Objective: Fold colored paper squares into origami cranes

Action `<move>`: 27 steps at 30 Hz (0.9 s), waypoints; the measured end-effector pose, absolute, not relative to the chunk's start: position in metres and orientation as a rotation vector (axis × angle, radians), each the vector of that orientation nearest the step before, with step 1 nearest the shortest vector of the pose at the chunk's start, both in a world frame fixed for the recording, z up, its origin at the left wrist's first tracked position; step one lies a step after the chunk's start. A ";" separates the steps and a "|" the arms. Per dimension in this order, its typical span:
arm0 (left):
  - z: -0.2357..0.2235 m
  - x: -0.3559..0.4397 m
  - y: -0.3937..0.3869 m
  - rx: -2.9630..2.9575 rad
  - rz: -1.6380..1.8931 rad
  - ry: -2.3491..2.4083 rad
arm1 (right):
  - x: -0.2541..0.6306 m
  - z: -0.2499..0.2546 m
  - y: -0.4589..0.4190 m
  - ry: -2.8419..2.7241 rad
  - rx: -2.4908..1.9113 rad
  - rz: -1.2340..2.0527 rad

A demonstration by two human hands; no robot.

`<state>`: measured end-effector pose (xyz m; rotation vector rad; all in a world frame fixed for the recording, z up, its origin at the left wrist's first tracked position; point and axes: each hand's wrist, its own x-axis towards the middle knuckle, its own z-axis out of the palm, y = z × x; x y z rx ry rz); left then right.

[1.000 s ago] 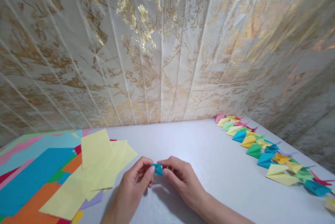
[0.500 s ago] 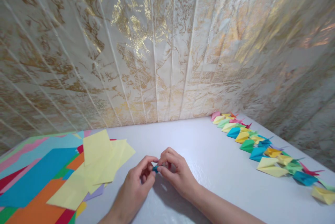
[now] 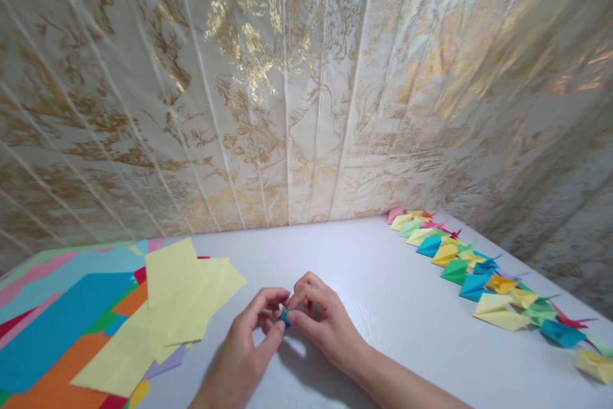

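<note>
A small folded piece of blue paper (image 3: 285, 318) is pinched between my two hands, just above the white table. My left hand (image 3: 251, 339) grips its left side between thumb and fingers. From the other side my right hand (image 3: 325, 319) holds it with thumb and bent forefinger. Most of the paper is hidden by the fingertips, so its exact folded shape cannot be made out.
Loose coloured paper sheets (image 3: 71, 313) lie on the left, with pale yellow sheets (image 3: 172, 288) on top. Several folded paper cranes (image 3: 474, 286) run in rows along the right edge of the white table (image 3: 325, 243). Behind it hangs a gold-patterned curtain (image 3: 287, 109).
The blue paper is turned a little between my fingertips and shows slightly more upright. Both hands keep their hold; the whole view has shifted slightly.
</note>
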<state>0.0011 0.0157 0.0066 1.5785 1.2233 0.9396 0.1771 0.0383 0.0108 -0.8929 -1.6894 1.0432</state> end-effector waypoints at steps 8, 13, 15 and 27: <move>0.015 0.006 0.011 1.571 1.019 1.190 | 0.176 0.008 0.036 -1.681 -0.887 1.072; 0.010 0.004 0.017 1.636 1.035 1.251 | 0.177 0.011 0.037 -1.620 -0.915 1.092; 0.006 0.003 0.020 1.668 1.027 1.252 | 0.178 0.012 0.038 -1.660 -0.915 1.061; 0.007 0.000 0.017 1.612 0.991 1.329 | 0.182 0.013 0.041 -1.872 -1.004 0.810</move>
